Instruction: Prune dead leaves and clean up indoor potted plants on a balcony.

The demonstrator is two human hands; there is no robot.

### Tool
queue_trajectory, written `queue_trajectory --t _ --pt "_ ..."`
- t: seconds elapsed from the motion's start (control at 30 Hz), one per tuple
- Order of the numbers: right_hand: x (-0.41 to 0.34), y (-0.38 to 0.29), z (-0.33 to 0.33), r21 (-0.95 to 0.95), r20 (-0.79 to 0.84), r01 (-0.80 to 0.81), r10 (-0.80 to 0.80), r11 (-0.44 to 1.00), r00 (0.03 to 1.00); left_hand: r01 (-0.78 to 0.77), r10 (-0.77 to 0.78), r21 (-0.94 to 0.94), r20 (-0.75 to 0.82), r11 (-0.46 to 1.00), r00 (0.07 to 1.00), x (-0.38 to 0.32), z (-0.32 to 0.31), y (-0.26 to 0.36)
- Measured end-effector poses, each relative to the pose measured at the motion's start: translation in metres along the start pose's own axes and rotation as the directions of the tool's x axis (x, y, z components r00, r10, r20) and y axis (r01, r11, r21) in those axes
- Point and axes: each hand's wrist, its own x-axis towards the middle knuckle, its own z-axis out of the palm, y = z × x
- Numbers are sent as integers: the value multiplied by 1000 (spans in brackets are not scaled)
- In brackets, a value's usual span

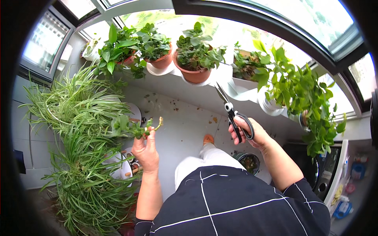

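Note:
A leafy plant cutting (136, 129) with a bare, bent stem end is pinched between the thumb and fingers of my left hand (146, 152). Its stem end points right, while its leaves overlap the spider plants behind. My right hand (251, 131) grips black-handled scissors (228, 107) with a grey-and-white pivot. Their blades point up and away from me, nearly together, below a terracotta pot (193, 76) of leafy plants on the sill. A wide gap separates the scissors from the cutting.
Spider plants (79, 106) crowd the left side. More potted plants, including a trailing vine (304, 88), line the window ledge (165, 77). Fallen leaves (213, 120) dot the floor (180, 124). A bucket (256, 162) holding plant debris stands near my legs, with a front-loading washing machine (327, 168) at right.

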Motion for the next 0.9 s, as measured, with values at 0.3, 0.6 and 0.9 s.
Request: queue_trajectory --t 0.3,0.6,0.9 --pt "47 -40 -1 18 26 -143 143 990 989 37 -32 -59 87 998 996 78 53 -34" --pt "45 -71 18 26 -218 -86 89 996 972 -106 105 -32 570 994 815 202 151 -69" --pt "119 -136 42 -486 -422 -418 213 767 881 -263 156 15 773 965 615 272 188 -74"
